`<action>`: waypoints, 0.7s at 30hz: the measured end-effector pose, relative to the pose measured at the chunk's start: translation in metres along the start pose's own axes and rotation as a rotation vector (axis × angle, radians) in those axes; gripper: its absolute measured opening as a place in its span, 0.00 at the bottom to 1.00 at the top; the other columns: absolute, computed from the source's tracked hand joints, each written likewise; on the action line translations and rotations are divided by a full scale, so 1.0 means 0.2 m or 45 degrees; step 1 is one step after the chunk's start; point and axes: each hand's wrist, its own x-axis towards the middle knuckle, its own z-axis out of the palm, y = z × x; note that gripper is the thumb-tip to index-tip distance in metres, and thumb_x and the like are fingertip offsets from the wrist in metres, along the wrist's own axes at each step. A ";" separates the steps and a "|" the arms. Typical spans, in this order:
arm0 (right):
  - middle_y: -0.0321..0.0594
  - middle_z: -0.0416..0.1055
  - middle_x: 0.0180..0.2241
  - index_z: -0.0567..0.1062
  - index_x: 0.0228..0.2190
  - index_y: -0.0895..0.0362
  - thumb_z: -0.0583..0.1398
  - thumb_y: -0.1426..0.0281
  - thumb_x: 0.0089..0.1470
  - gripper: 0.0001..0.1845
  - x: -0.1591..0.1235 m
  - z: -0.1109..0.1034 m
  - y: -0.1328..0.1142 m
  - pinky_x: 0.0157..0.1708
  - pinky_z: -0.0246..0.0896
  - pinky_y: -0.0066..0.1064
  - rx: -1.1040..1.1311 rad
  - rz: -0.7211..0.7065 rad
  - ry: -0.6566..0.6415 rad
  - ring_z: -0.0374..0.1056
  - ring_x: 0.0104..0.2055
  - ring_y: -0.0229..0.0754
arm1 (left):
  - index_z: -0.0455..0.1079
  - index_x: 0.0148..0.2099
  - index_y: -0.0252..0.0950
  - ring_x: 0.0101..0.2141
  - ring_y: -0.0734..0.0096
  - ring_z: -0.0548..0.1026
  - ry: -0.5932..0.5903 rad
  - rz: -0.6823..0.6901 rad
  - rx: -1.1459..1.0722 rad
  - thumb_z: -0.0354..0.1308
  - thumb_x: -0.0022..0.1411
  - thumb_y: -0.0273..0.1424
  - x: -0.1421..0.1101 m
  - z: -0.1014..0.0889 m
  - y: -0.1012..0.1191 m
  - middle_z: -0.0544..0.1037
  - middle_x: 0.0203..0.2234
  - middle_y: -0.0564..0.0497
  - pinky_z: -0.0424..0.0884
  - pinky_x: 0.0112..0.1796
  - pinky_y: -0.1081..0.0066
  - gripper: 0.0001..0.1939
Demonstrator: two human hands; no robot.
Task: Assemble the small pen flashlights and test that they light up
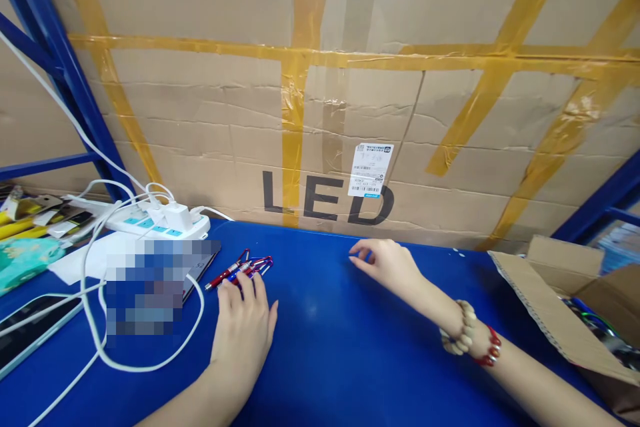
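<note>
My left hand reaches over a small bunch of red and blue metal penlights with carabiner clips. Its fingertips are at their near edge, the thumb stands apart, and part of the bunch is hidden behind the fingers. To the right, my right hand hovers over the blue tabletop, fingers bent, with a gap between thumb and index finger and nothing seen in them. A beaded bracelet and a red one circle that wrist.
A white power strip with looping white cables stands at the left, beside a phone and packaged items. An open cardboard box holding small things sits at the right. A large taped carton walls off the back.
</note>
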 end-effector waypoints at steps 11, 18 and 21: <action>0.37 0.72 0.34 0.72 0.41 0.54 0.50 0.72 0.58 0.14 -0.09 0.25 -0.12 0.25 0.55 0.26 0.243 -0.365 0.059 0.68 0.28 0.36 | 0.68 0.46 0.23 0.34 0.50 0.70 -0.136 -0.079 -0.114 0.45 0.65 0.15 0.04 -0.03 -0.06 0.68 0.34 0.36 0.66 0.36 0.59 0.12; 0.37 0.70 0.34 0.69 0.44 0.53 0.48 0.69 0.60 0.14 -0.10 0.31 -0.14 0.23 0.58 0.25 0.291 -0.476 0.120 0.67 0.26 0.34 | 0.64 0.51 0.23 0.41 0.49 0.69 -0.194 0.260 -0.427 0.44 0.55 0.07 0.06 -0.04 -0.03 0.68 0.41 0.35 0.68 0.41 0.57 0.23; 0.38 0.69 0.37 0.65 0.49 0.53 0.48 0.68 0.60 0.16 -0.13 0.30 -0.17 0.22 0.59 0.24 0.365 -0.529 0.122 0.66 0.24 0.32 | 0.59 0.55 0.26 0.43 0.50 0.68 -0.100 0.445 -0.702 0.47 0.54 0.09 0.05 -0.01 0.01 0.67 0.45 0.37 0.68 0.43 0.57 0.26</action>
